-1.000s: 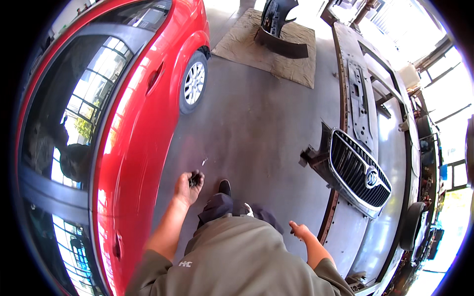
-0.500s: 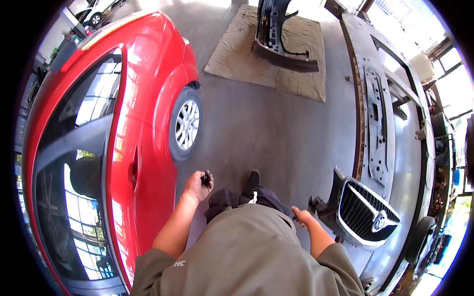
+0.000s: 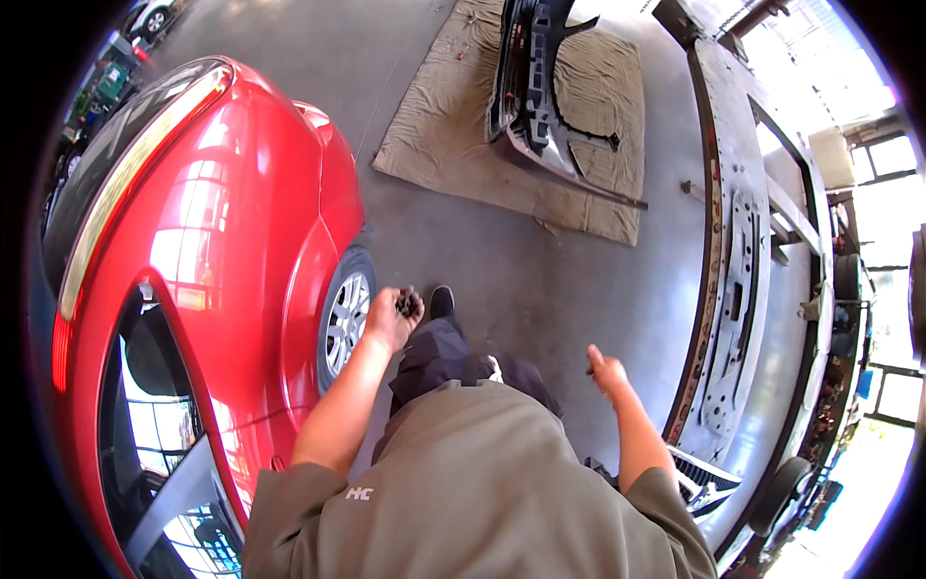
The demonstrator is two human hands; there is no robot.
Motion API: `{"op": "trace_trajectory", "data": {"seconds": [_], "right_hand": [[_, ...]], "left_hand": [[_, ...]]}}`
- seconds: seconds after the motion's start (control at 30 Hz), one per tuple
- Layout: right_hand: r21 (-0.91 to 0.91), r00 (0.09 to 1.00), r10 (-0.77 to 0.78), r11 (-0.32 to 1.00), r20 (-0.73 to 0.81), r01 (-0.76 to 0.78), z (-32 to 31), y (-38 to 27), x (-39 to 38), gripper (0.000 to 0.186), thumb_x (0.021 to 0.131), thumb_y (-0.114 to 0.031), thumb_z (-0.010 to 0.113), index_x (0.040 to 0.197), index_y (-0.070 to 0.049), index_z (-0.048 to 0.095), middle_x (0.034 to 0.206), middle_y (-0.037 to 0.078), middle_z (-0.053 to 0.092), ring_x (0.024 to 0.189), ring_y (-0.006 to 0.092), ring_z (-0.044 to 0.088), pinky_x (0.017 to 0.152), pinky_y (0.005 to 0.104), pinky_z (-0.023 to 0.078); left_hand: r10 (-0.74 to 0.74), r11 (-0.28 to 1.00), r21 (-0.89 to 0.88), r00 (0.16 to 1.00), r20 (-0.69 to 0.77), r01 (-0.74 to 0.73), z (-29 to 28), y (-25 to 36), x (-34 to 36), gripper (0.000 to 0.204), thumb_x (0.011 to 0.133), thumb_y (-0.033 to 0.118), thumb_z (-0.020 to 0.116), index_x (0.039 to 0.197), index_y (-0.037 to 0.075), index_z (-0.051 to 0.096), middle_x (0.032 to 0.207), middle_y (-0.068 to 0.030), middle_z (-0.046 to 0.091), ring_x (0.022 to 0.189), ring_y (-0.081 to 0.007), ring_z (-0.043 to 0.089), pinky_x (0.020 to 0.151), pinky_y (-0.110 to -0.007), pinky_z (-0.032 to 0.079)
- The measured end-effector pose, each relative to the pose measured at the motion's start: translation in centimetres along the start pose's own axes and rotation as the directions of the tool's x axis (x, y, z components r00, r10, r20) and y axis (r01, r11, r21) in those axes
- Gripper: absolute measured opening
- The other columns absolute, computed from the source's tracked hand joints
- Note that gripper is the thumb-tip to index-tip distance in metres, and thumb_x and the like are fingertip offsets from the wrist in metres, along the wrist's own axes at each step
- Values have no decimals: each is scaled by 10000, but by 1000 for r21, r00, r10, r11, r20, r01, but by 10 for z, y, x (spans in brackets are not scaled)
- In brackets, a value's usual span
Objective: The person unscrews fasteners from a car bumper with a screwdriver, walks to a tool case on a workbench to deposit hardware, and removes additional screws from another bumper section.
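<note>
My left hand is closed round a few small dark parts, too small to name, which show between the curled fingers and palm. It is raised next to the silver wheel of a red car on my left, without touching the car. On the other side, my right hand hangs over the grey floor. Its fingers are curled in and its thumb points forward; nothing shows in it, though the palm is turned from view. One dark shoe reaches forward between the hands.
Ahead, a car bumper lies on a tan cloth on the floor. To the right stands a long metal frame with a perforated metal panel on it. A chrome-edged grille is by my right elbow.
I have moved forward: the car's wheel and the grille have slid back toward me, and the cloth with the bumper is nearer. My right hand has swung forward; the left stays closed.
</note>
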State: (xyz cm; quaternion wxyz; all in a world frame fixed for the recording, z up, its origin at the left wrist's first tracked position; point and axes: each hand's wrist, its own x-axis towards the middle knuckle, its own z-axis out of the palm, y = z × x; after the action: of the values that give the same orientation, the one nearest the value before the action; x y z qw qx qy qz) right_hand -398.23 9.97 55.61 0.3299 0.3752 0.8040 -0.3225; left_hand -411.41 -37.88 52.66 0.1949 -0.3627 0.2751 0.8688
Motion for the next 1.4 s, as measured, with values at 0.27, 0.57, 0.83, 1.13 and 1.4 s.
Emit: {"op": "trace_trajectory", "data": {"seconds": [0.27,0.57,0.83,1.13,1.4], "right_hand": [[-34,964,248,969,90,-246,-27,-73,55,845,919,-783,502,850,20,756,653,105,610,548,219,550,542,405,469],[67,984,171,984,-55,-167,-100,-242,213,850,959,-773,433,725,10,663,582,62,540,505,209,507,509,387,443],[128,937,347,929,30,-348,-146,-385,231,816,993,-728,411,731,0,669,539,31,480,474,165,462,482,346,420],[101,816,569,810,104,-578,-138,-487,257,732,1026,-644,473,692,-17,651,530,5,477,462,127,432,461,307,327],[162,784,617,769,67,-619,-139,-530,291,718,1023,-650,474,682,-41,639,558,-2,485,484,110,397,480,292,295]], "left_hand": [[9,999,32,1000,16,-10,145,147,196,200,949,179,524,991,25,643,919,-99,667,866,-241,655,860,-398,569],[-25,998,56,987,-162,34,217,214,421,185,951,187,503,955,49,625,888,-88,646,842,-228,644,838,-392,569],[-50,999,-27,939,-341,43,238,258,666,175,942,226,553,895,66,606,846,-74,610,786,-230,609,811,-406,561],[-57,996,-87,930,-364,27,282,313,917,169,939,218,566,839,82,578,790,-60,582,740,-217,597,760,-397,571],[-39,998,-63,920,-391,16,325,342,1027,209,968,278,571,933,72,553,823,-63,564,762,-230,597,800,-418,567]]}}
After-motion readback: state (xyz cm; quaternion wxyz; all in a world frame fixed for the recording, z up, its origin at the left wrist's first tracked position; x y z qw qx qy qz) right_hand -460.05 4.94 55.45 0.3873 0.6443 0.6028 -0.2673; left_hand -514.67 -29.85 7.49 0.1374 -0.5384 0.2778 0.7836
